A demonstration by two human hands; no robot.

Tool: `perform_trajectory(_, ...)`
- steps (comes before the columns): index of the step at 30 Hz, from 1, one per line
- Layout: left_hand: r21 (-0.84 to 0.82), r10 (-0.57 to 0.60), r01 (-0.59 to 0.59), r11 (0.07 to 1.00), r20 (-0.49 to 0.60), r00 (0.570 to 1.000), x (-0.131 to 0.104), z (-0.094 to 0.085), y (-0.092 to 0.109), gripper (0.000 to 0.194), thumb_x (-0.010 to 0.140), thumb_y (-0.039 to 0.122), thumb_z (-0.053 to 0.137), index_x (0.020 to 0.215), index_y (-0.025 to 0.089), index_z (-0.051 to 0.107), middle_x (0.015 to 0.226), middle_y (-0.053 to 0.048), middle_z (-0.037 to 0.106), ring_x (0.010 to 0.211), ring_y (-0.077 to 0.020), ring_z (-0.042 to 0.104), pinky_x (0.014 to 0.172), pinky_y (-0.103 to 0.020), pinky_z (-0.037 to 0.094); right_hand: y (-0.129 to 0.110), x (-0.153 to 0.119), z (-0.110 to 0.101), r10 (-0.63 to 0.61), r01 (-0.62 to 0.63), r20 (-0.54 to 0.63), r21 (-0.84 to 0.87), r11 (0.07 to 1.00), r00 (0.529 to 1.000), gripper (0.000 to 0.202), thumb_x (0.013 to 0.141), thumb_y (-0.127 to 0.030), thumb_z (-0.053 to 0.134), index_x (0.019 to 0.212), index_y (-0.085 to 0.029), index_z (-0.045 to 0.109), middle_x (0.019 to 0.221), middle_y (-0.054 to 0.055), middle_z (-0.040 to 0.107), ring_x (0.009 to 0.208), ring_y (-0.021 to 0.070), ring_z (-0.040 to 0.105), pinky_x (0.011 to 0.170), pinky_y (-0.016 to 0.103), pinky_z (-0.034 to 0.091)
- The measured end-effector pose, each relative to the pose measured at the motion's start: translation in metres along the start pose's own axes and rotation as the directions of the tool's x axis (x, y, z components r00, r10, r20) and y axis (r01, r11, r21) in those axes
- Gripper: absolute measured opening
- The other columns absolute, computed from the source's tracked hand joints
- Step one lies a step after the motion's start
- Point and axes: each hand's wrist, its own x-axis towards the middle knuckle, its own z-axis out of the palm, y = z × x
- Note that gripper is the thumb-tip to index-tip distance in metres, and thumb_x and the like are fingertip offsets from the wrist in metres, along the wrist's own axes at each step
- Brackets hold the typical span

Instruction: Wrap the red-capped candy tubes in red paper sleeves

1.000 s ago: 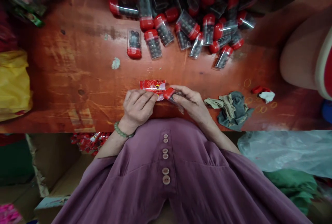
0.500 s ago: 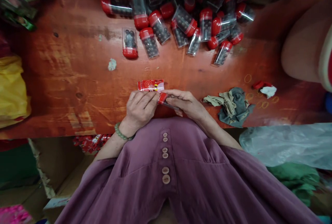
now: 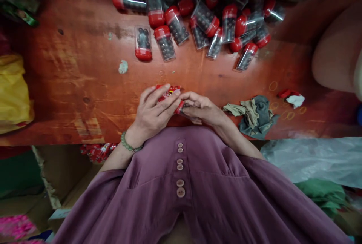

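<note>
My right hand (image 3: 199, 107) is wrapped round a small clear container with a red cap (image 3: 179, 107), held lying sideways close to my body. My left hand (image 3: 155, 110), with a green bead bracelet at the wrist, has its fingers spread over a red printed card (image 3: 169, 90) on the table and reaches the capped end of the container. The left fingertips partly cover the card. Farther back lie several clear containers with red caps and dark balls, the nearest being an upturned one (image 3: 143, 44) at the left of the pile.
A grey-green cloth (image 3: 256, 115), yellow rubber bands and a red piece with white scrap (image 3: 295, 100) lie to the right on the wooden table (image 3: 85, 66). A pale tub (image 3: 335, 51) stands far right, a yellow bag (image 3: 14, 93) far left.
My left hand has opened its fingers and moved forward over the red card, which was uncovered before. My right hand still holds the container. The view has shifted slightly.
</note>
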Motion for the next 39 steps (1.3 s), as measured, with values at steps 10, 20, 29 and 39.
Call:
perform_trajectory(10, -0.913, -0.701, 0.399, 0.086, 0.23, 0.675, 0.008, -0.003, 0.039, 0.041, 0.072, 0.053, 0.08, 0.094, 0.019, 0.072, 0.092, -0.006, 0.075, 0.082, -0.0166, 0.071, 0.08, -0.03, 0.058, -0.005, 0.0, 0.021, -0.319, 0.271, -0.049, -0.416, 0.868, 0.947, 0.039, 0.089, -0.033, 0.065, 0.123, -0.023, 0.051, 0.098, 0.001, 0.065, 0.085, 0.0126, 0.064, 0.078, 0.026, 0.052)
perform_trajectory(20, -0.951, -0.782, 0.293, -0.094, 0.253, 0.57, 0.03, 0.003, 0.04, 0.031, 0.058, 0.043, 0.091, 0.071, 0.019, 0.075, 0.068, 0.001, 0.074, 0.061, -0.0111, 0.066, 0.068, -0.023, 0.055, 0.005, 0.012, 0.022, -0.496, 0.268, -0.062, -0.78, 0.565, 0.866, 0.046, 0.083, -0.031, 0.069, 0.123, -0.024, 0.048, 0.089, -0.001, 0.064, 0.074, 0.0125, 0.062, 0.071, 0.026, 0.05)
perform_trajectory(29, -0.941, -0.768, 0.339, 0.003, 0.215, 0.604, 0.031, -0.002, 0.029, 0.03, 0.057, 0.04, 0.091, 0.07, 0.02, 0.075, 0.071, 0.001, 0.073, 0.065, -0.0132, 0.067, 0.074, -0.027, 0.056, 0.006, 0.019, 0.017, -0.515, 0.334, 0.028, -0.79, 0.514, 0.857, 0.038, 0.086, -0.035, 0.068, 0.12, -0.024, 0.053, 0.093, 0.001, 0.068, 0.078, 0.0141, 0.066, 0.073, 0.027, 0.053)
perform_trajectory(39, -0.942, -0.773, 0.331, -0.051, 0.247, 0.584, 0.032, -0.003, 0.03, 0.035, 0.053, 0.044, 0.092, 0.07, 0.019, 0.075, 0.071, 0.0, 0.074, 0.065, -0.013, 0.067, 0.073, -0.027, 0.055, 0.003, 0.02, 0.024, -0.579, 0.326, -0.026, -0.806, 0.495, 0.815, 0.043, 0.086, -0.037, 0.069, 0.126, -0.024, 0.056, 0.106, 0.003, 0.072, 0.08, 0.0136, 0.069, 0.077, 0.028, 0.057)
